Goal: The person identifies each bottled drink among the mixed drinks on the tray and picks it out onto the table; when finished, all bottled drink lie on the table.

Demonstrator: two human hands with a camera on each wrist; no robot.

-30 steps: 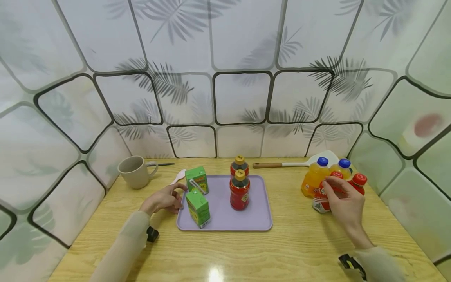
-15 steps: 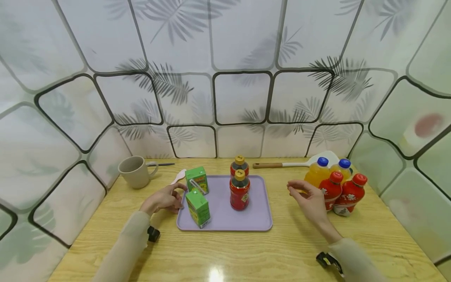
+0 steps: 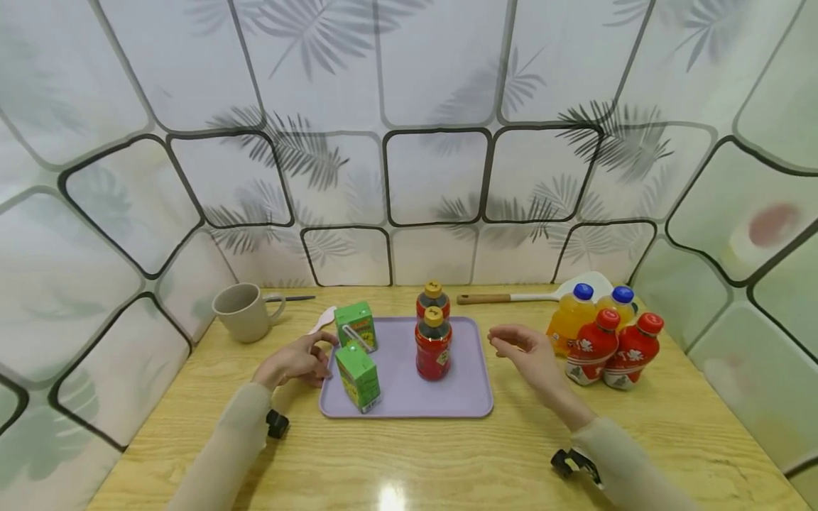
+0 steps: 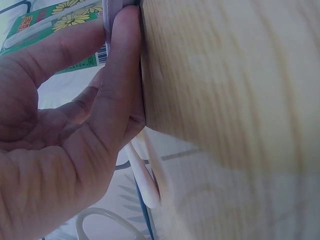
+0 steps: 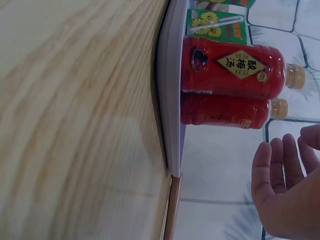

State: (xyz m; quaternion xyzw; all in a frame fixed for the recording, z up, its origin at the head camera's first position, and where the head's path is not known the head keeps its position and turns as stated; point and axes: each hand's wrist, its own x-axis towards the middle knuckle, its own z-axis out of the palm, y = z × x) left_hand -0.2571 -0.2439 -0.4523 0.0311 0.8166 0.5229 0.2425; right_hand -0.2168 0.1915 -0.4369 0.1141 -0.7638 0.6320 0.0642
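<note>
A lilac tray [image 3: 409, 404] bears two green juice boxes [image 3: 359, 380] at its left and two red drink bottles [image 3: 434, 348] with yellow caps right of its middle. My left hand [image 3: 299, 360] is at the tray's left side; in the left wrist view its thumb and finger [image 4: 125, 60] pinch the rim. My right hand [image 3: 530, 358] hovers just right of the tray's right rim, holding nothing, its fingers relaxed and loosely bent. In the right wrist view those fingers [image 5: 262, 170] are apart from the bottles and the tray.
At right stand two orange drink bottles [image 3: 567, 319] with blue caps and two red-capped bottles [image 3: 592, 351]. Behind lies a white spatula [image 3: 486, 299] with a wooden handle. A beige mug [image 3: 243, 312], a pink spoon [image 3: 324, 319] and a thin dark utensil [image 3: 299, 298] are at back left.
My right hand has moved left from the red-capped bottles to beside the tray's right rim, holding nothing. My left hand has stayed at the tray's left rim.
</note>
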